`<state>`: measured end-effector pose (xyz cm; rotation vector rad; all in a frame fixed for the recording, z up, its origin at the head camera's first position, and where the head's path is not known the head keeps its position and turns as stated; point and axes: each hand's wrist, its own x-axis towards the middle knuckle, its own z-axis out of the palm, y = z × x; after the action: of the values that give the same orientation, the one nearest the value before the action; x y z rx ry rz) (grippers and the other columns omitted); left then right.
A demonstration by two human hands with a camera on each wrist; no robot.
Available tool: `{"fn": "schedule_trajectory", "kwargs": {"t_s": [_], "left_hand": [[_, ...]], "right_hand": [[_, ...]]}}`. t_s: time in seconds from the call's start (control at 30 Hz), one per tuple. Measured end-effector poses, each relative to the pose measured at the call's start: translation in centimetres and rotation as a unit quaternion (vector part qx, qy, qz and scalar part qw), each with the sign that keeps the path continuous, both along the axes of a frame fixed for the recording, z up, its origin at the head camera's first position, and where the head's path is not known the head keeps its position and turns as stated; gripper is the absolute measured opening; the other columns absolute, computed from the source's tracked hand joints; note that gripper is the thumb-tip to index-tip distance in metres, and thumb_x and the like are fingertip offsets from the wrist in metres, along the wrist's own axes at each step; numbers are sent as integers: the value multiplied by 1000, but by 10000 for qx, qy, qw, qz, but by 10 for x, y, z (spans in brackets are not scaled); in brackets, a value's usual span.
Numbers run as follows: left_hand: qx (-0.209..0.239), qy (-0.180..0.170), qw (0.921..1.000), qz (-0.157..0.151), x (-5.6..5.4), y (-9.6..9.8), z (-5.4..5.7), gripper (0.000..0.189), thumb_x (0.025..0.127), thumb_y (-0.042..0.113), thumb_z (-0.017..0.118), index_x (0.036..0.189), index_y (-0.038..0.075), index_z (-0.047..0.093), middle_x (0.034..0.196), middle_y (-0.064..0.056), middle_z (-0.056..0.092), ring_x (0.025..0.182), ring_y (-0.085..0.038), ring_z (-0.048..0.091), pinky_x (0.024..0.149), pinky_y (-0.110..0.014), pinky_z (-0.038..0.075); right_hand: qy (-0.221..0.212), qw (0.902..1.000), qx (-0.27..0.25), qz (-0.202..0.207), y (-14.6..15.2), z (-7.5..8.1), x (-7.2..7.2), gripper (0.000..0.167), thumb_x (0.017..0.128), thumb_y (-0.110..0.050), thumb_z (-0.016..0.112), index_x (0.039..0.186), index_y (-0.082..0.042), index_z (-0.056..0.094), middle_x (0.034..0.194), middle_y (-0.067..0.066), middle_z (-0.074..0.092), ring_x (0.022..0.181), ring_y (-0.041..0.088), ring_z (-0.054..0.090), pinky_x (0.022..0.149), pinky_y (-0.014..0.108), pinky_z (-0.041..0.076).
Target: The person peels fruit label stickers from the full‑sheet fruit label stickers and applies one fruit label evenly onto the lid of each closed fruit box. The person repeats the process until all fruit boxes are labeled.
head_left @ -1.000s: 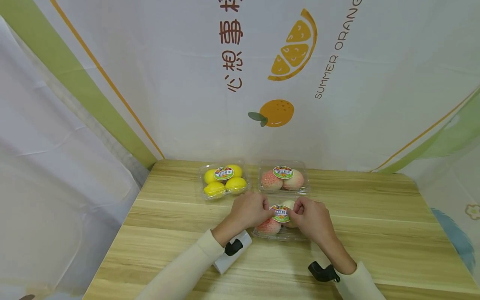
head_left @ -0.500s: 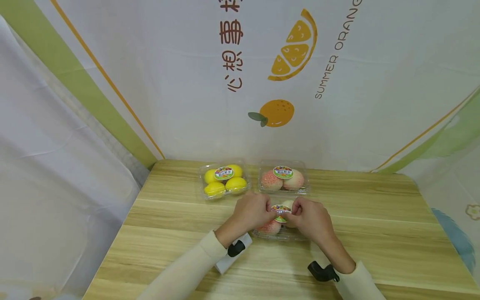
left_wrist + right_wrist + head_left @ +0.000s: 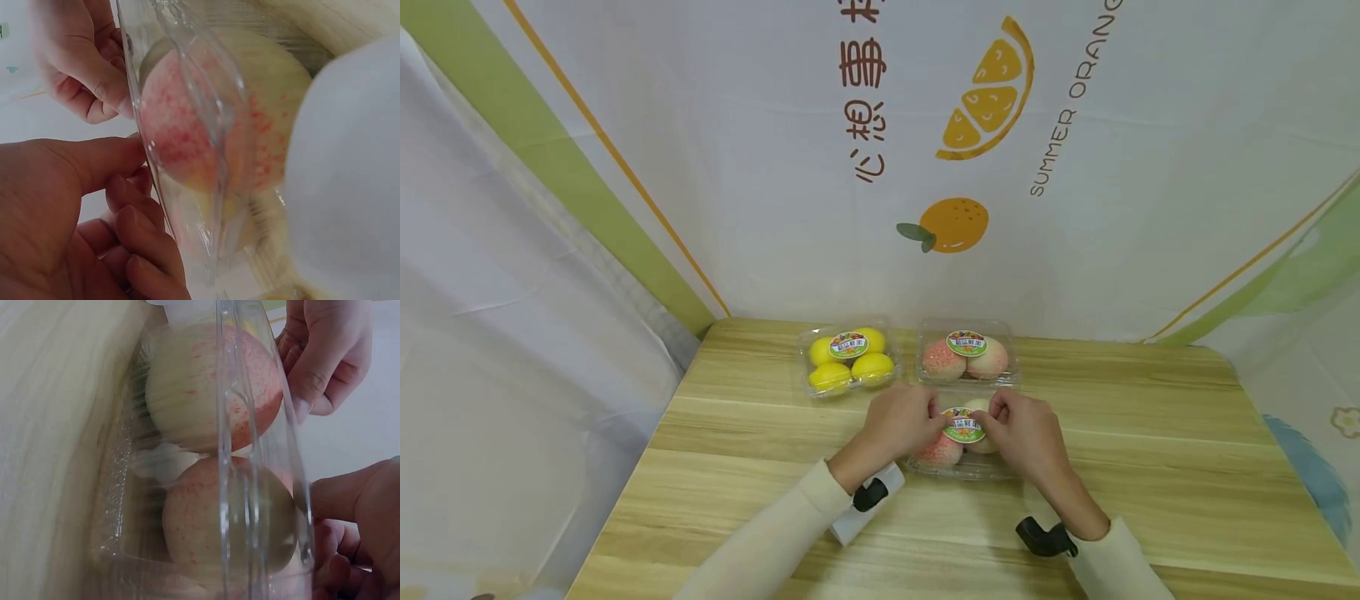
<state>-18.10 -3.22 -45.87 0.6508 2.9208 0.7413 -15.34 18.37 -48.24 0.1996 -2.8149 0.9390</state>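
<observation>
A clear plastic fruit box (image 3: 966, 473) with pink-speckled peaches (image 3: 938, 452) inside lies in front of the person. An oval fruit label (image 3: 964, 430) sits on its lid. My left hand (image 3: 901, 421) presses its thumb at the label's left edge. On the opposite edge, the thumb of my right hand (image 3: 1026, 433) presses down. Both hands keep their other fingers curled under, seen from the side in the wrist views. The left wrist view shows a peach (image 3: 181, 125) under the lid beside the left thumb; the right wrist view shows two, the nearer peach (image 3: 228, 515) beside the right thumb.
Behind stand two more labelled clear boxes, one with yellow lemons (image 3: 872, 367) and one with peaches (image 3: 987, 360). A white object (image 3: 867, 504), like a small roll, lies under the left wrist. A printed cloth (image 3: 790, 250) hangs behind the wooden table (image 3: 1150, 467).
Half a second ago the thumbs were closer together over the label's middle; now they are back apart at its edges. The boxes have stayed in place.
</observation>
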Motion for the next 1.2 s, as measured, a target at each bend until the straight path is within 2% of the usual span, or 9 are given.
{"fn": "schedule_trajectory", "kwargs": {"t_s": [0.37,0.47,0.57,0.67,0.73,0.87,0.97,1.07,1.2], "left_hand": [[163,105,9997,138,-1,-14,-3,37,99,35,83,71,22,61,65,10,55,59,-11,53,51,-30,42],[342,397,9986,-36,4,-16,-4,27,98,29,82,77,21,66,71,8,59,63,-11,55,53,-28,43],[407,964,9934,-472,12,-18,-5,10,97,22,80,92,16,75,90,2,70,79,-15,63,63,-29,53],[215,1536,9832,-965,23,-19,-5,20,99,25,80,113,10,79,116,-4,74,106,-22,68,87,-35,59],[-111,1823,9752,-1248,29,-20,-6,34,101,31,78,128,9,77,133,-5,72,125,-25,65,102,-40,56],[-1003,1951,9599,-1748,42,-23,-7,61,105,48,74,155,14,63,161,-4,57,152,-29,48,117,-49,48],[-1611,1891,9477,-2002,49,-27,-10,72,105,58,70,164,20,54,172,-1,44,160,-30,38,123,-53,41],[-1960,1837,9393,-2132,51,-29,-13,75,106,62,65,168,23,49,177,2,36,163,-29,31,125,-57,37],[-2213,1833,9318,-2216,51,-31,-15,77,109,65,57,170,21,44,180,2,30,165,-27,26,126,-58,35]], "right_hand": [[80,9996,-250,-102,9,-1,3,15,97,-12,81,90,-12,69,71,-4,59,63,14,52,57,31,41],[340,9992,-194,64,10,-2,6,11,96,-9,81,90,-12,71,76,-4,61,66,13,52,59,30,43],[816,9957,-67,435,11,-3,13,10,93,-7,82,92,-13,74,85,-5,65,70,12,54,61,30,47],[1414,9853,200,941,12,-4,20,11,91,-10,86,98,-12,78,99,-2,71,84,16,64,69,36,57],[1746,9752,454,1283,12,-4,25,20,91,-14,88,108,-9,80,111,1,74,99,20,70,80,43,62],[2154,9511,1040,1955,14,-7,35,41,98,-29,84,130,-4,78,135,8,74,127,31,68,100,52,59],[2288,9336,1429,2358,16,-12,41,53,112,-46,64,141,-2,73,149,11,69,138,35,63,108,52,54],[2340,9233,1629,2573,17,-17,44,68,117,-56,42,146,0,69,155,12,64,142,34,60,111,52,51],[2385,9182,1771,2621,19,-20,44,72,117,-58,38,148,0,67,157,13,62,143,32,59,110,55,50]]}}
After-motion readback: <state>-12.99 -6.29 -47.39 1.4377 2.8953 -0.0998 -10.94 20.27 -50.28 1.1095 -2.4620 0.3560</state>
